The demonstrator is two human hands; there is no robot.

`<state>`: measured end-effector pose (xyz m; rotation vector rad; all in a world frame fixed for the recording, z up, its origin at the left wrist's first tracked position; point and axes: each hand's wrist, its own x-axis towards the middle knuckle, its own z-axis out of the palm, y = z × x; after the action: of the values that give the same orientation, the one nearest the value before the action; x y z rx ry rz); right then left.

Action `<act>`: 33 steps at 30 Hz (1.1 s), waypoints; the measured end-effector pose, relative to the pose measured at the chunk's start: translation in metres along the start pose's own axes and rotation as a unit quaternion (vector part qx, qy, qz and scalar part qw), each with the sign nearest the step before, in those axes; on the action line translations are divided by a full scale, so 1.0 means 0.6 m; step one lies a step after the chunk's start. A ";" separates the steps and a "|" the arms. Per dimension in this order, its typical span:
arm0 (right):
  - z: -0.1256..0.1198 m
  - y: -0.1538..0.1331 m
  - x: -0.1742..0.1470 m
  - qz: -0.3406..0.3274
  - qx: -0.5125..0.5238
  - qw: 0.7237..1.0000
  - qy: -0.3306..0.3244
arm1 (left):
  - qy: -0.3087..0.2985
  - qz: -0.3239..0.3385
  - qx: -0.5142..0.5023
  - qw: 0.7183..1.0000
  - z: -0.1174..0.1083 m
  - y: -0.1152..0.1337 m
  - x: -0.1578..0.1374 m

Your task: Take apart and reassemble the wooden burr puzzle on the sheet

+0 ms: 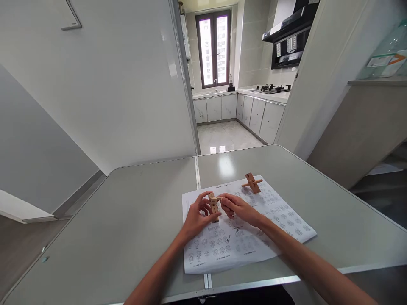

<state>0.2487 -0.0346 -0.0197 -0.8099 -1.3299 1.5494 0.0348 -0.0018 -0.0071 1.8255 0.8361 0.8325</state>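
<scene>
A small light-brown wooden block assembly (214, 209) stands over the printed sheet, gripped between the fingers and thumb of my left hand (196, 218). At its upper right side, my right hand (237, 206) pinches a thin wooden stick (218, 198), whose near end is covered by my fingers. The stick meets the block, though how deep it sits in it I cannot tell. Farther back on the right lies a second wooden piece (253, 184), a flat brown plate crossed by a round rod. Under both hands spreads the white paper sheet (263, 250), printed with rows of small diagrams.
The grey-green folding table (152, 220) has a seam down its middle and a metal front edge. A white wall (127, 93) rises at its far left. Beyond is a kitchen with white cabinets (254, 114). A large clear plastic bottle (386, 55) rests on a ledge at right.
</scene>
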 end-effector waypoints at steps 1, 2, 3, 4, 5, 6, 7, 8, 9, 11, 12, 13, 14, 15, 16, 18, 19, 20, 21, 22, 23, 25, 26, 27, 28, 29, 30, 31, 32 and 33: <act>0.001 -0.003 0.000 0.001 0.006 1.000 -0.004 | 0.002 -0.001 -0.001 1.000 -0.001 0.000 0.000; 0.001 -0.005 0.000 0.001 0.010 1.000 -0.008 | 0.004 -0.004 -0.005 1.000 -0.003 0.000 0.001; 0.002 -0.007 0.000 -0.003 0.009 1.000 -0.011 | 0.005 -0.006 -0.011 1.000 -0.005 0.000 0.001; 0.001 -0.009 0.000 -0.011 -0.001 1.000 -0.011 | 0.006 -0.009 -0.018 1.000 -0.006 0.001 0.002; 0.000 -0.009 0.000 -0.023 -0.018 1.000 -0.005 | 0.007 -0.010 -0.025 1.000 -0.007 0.001 0.002; -0.001 -0.009 0.000 -0.035 -0.041 0.999 0.004 | 0.008 -0.011 -0.031 0.999 -0.008 0.002 0.003; -0.003 -0.007 0.001 -0.048 -0.067 0.996 0.015 | 0.009 -0.012 -0.034 0.999 -0.008 0.004 0.003; -0.005 -0.005 0.001 -0.062 -0.095 0.993 0.029 | 0.009 -0.012 -0.036 0.999 -0.007 0.005 0.003; -0.006 -0.002 0.002 -0.075 -0.125 0.988 0.044 | 0.008 -0.014 -0.036 0.999 -0.006 0.006 0.002; -0.007 0.004 0.002 -0.106 -0.188 0.974 0.074 | 0.004 -0.019 -0.035 0.999 -0.004 0.008 0.001; -0.007 0.006 0.002 -0.122 -0.222 0.963 0.088 | 0.001 -0.022 -0.035 0.999 -0.003 0.009 0.000; -0.005 0.009 0.001 -0.139 -0.255 0.951 0.101 | -0.004 -0.027 -0.035 0.999 -0.002 0.010 0.000; -0.004 0.011 0.001 -0.156 -0.286 0.939 0.111 | -0.009 -0.031 -0.036 0.999 -0.002 0.010 -0.001; -0.002 0.013 0.000 -0.170 -0.312 0.927 0.118 | -0.012 -0.034 -0.037 0.999 -0.003 0.011 -0.001; -0.001 0.016 -0.001 -0.182 -0.334 0.916 0.126 | -0.016 -0.038 -0.039 0.998 -0.003 0.012 -0.001; 0.000 0.020 -0.002 -0.198 -0.366 0.897 0.147 | -0.022 -0.043 -0.045 0.998 -0.005 0.013 -0.001; 0.000 0.022 -0.002 -0.203 -0.377 0.890 0.158 | -0.025 -0.045 -0.048 0.997 -0.006 0.014 -0.001; 0.000 0.024 -0.002 -0.208 -0.385 0.883 0.167 | -0.028 -0.047 -0.051 0.997 -0.007 0.014 -0.001; 0.000 0.025 -0.003 -0.213 -0.391 0.878 0.172 | -0.031 -0.048 -0.051 0.997 -0.008 0.015 -0.002; -0.001 0.025 -0.003 -0.219 -0.396 0.875 0.172 | -0.033 -0.048 -0.050 0.997 -0.008 0.015 -0.002; -0.001 0.025 -0.004 -0.223 -0.401 0.873 0.166 | -0.035 -0.047 -0.048 0.997 -0.008 0.016 -0.003; 0.000 0.024 -0.005 -0.226 -0.406 0.871 0.157 | -0.037 -0.042 -0.043 0.998 -0.007 0.016 -0.004; 0.001 0.023 -0.005 -0.227 -0.407 0.871 0.155 | -0.036 -0.039 -0.039 0.998 -0.006 0.015 -0.005; 0.001 0.022 -0.006 -0.227 -0.408 0.871 0.153 | -0.034 -0.036 -0.033 0.998 -0.005 0.015 -0.006; 0.002 0.022 -0.006 -0.228 -0.410 0.870 0.153 | -0.033 -0.033 -0.025 0.999 -0.004 0.014 -0.006; 0.002 0.022 -0.006 -0.229 -0.413 0.868 0.154 | -0.033 -0.030 -0.017 0.999 -0.003 0.013 -0.007; 0.002 0.022 -0.006 -0.230 -0.417 0.866 0.155 | -0.034 -0.028 -0.010 0.999 -0.002 0.012 -0.007; 0.002 0.022 -0.006 -0.229 -0.421 0.864 0.156 | -0.035 -0.027 -0.006 0.999 -0.002 0.011 -0.007; 0.003 0.022 -0.005 -0.228 -0.425 0.862 0.157 | -0.037 -0.027 -0.006 0.999 -0.002 0.011 -0.007; 0.003 0.023 -0.005 -0.226 -0.426 0.861 0.158 | -0.039 -0.029 -0.012 0.999 -0.002 0.011 -0.007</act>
<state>0.2452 -0.0379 -0.0328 -1.1081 -1.7929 0.3811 0.0327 -0.0070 -0.0016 1.7931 0.8218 0.7283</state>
